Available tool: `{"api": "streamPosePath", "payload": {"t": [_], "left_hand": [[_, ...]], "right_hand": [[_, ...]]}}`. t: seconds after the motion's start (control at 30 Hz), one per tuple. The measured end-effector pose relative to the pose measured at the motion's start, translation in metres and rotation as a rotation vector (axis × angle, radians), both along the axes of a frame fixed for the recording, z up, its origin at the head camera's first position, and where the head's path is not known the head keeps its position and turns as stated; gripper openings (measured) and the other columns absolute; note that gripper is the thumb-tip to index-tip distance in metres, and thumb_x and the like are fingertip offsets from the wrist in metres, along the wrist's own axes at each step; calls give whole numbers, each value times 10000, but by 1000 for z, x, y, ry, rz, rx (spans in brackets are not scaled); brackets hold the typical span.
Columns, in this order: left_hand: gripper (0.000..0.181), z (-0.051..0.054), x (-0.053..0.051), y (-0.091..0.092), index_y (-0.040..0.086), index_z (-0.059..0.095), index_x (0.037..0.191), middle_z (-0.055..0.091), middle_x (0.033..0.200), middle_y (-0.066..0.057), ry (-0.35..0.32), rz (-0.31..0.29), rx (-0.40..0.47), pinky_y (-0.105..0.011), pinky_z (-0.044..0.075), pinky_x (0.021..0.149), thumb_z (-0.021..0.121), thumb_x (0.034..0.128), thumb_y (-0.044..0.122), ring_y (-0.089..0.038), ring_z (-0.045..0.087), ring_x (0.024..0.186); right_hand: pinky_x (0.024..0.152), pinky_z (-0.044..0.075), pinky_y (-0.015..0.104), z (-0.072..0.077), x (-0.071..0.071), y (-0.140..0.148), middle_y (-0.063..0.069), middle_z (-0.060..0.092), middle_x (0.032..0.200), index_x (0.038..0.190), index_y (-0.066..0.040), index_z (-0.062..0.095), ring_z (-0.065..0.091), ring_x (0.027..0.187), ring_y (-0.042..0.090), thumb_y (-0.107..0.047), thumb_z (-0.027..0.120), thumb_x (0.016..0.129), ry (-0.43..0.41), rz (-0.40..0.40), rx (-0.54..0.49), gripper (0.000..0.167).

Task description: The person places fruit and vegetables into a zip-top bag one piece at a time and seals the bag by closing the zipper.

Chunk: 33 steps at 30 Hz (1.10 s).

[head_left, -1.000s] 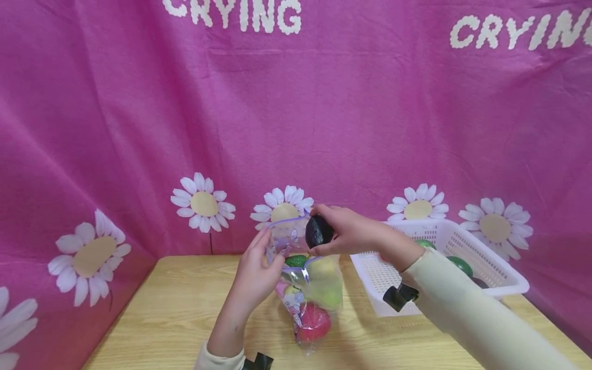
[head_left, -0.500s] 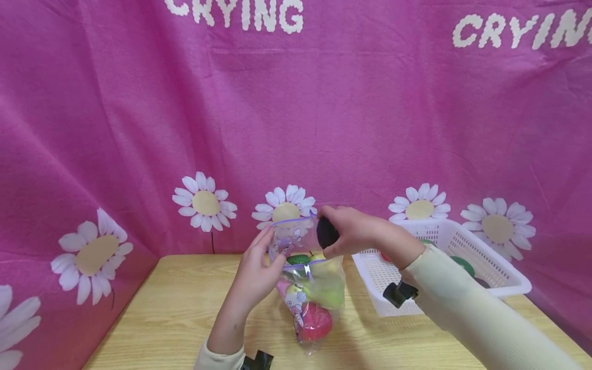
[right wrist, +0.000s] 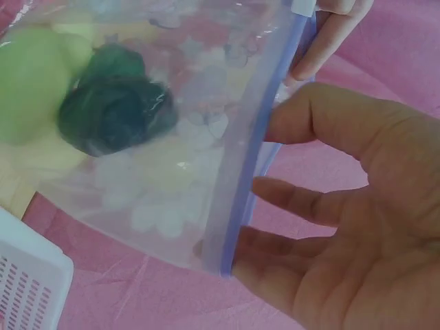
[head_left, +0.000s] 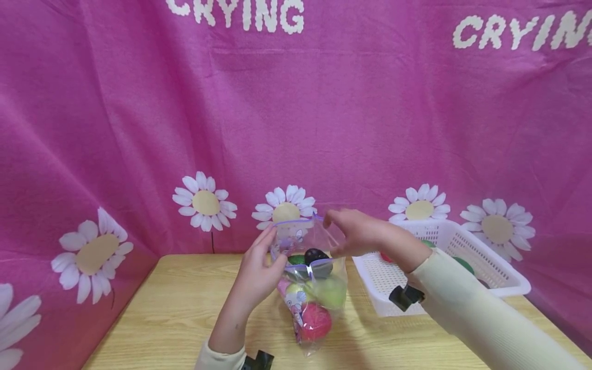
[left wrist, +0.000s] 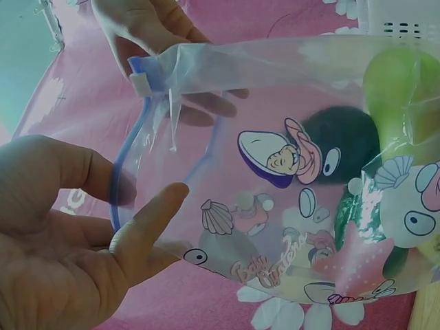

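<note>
A clear zip bag point(head_left: 292, 304) with a purple rim and cartoon print stands on the table with its mouth spread. My left hand point(head_left: 256, 272) grips the rim from the left, thumb outside and fingers behind the plastic. Inside lies a dark avocado point(head_left: 316, 255) near the mouth, beside a bumpy green item point(head_left: 296, 259). Below them show a green pear-shaped fruit point(head_left: 330, 293) and a round red fruit point(head_left: 316, 321). At the rim's right side is my right hand point(head_left: 358, 232), fingers spread and holding no fruit; its fingertips touch the purple edge point(right wrist: 247, 185).
A white plastic basket point(head_left: 381, 300) stands to the right, under my right forearm, with red, green and dark items inside. Wooden tabletop point(head_left: 185, 293) extends left of the bag. A pink cloth with daisies point(head_left: 324, 128) hangs behind the table.
My right hand has let go of the avocado, which has dropped from above the rim into the bag. The right hand's fingers have spread. The left hand keeps its place at the rim.
</note>
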<state>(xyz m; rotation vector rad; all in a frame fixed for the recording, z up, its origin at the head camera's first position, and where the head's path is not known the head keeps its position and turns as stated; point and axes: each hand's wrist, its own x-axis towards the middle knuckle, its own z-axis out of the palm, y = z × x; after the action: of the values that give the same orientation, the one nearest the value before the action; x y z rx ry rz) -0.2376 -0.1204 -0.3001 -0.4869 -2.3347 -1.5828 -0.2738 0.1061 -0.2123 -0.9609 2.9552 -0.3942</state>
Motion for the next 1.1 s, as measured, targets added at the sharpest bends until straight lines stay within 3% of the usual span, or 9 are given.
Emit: {"api": "streamPosePath", "payload": {"t": [0.23, 0.3, 0.4, 0.53, 0.6, 0.63, 0.73, 0.93, 1.1], "left_hand": [[617, -2, -2, -1, -107, 397, 1493, 310, 1628, -193, 10, 35, -11, -186, 370, 440, 577, 913, 4, -63, 331, 487], [607, -1, -3, -1, -104, 407, 1490, 320, 1625, -187, 12, 52, -13, -195, 477, 510, 578, 920, 15, -130, 549, 640], [598, -1, -3, 0, -83, 416, 1495, 321, 1630, -162, -3, 73, -3, -203, 485, 512, 574, 933, 49, -216, 617, 826], [587, -3, -4, 1, -79, 416, 1497, 313, 1633, -166, -8, 102, 24, -205, 458, 502, 556, 951, 84, -173, 565, 675], [568, -5, -5, -1, -85, 417, 1493, 307, 1634, -173, -4, 123, 37, -243, 556, 631, 549, 975, 106, -240, 666, 892], [563, -5, -6, -1, -90, 410, 1495, 294, 1639, -177, -5, 128, 46, -280, 588, 718, 542, 989, 118, -253, 675, 874], [555, -6, -8, -4, -90, 395, 1503, 261, 1653, -167, -12, 144, 74, -393, 571, 936, 527, 1026, 160, -352, 582, 1257], [554, -2, -11, -7, -113, 354, 1511, 228, 1662, -177, -40, 116, 149, -332, 595, 847, 505, 1040, 137, -363, 713, 1016], [559, 0, -9, -8, -103, 355, 1516, 238, 1661, -166, -52, 127, 154, -321, 595, 846, 514, 1036, 136, -358, 716, 1017]], "right_hand": [[1001, 495, 546, -11, -1, 7, 193, 602, 1276, 1158, -90, 709, 568, 1206, 371, -269, 684, 974, -11, 250, -7, 257], [1021, 492, 550, -16, -3, 7, 220, 591, 1312, 1070, -96, 740, 551, 1251, 403, -204, 707, 958, 26, 351, -27, 159], [1005, 518, 514, -23, -6, 7, 231, 624, 1255, 915, -65, 729, 589, 1214, 411, -20, 714, 913, 158, 441, -69, 48], [939, 561, 444, -29, -7, 10, 227, 630, 1238, 873, -41, 662, 651, 1116, 360, 90, 661, 897, 287, 442, -150, 133], [913, 568, 417, -30, -7, 12, 214, 622, 1256, 919, -28, 649, 656, 1095, 339, 107, 634, 903, 307, 428, -195, 136], [897, 570, 403, -30, -6, 12, 209, 618, 1269, 941, -27, 646, 655, 1090, 324, 111, 621, 907, 312, 419, -212, 144], [887, 570, 383, -28, -5, 12, 192, 612, 1289, 1005, -12, 652, 647, 1093, 299, 110, 608, 917, 324, 401, -242, 156], [900, 570, 393, -25, -3, 10, 185, 624, 1284, 1040, -25, 658, 650, 1092, 291, 22, 624, 959, 294, 400, -220, 100], [890, 559, 417, -22, 0, 15, 124, 644, 1222, 1186, 1, 643, 642, 1038, 228, -60, 657, 967, 232, 375, -237, 228]]}}
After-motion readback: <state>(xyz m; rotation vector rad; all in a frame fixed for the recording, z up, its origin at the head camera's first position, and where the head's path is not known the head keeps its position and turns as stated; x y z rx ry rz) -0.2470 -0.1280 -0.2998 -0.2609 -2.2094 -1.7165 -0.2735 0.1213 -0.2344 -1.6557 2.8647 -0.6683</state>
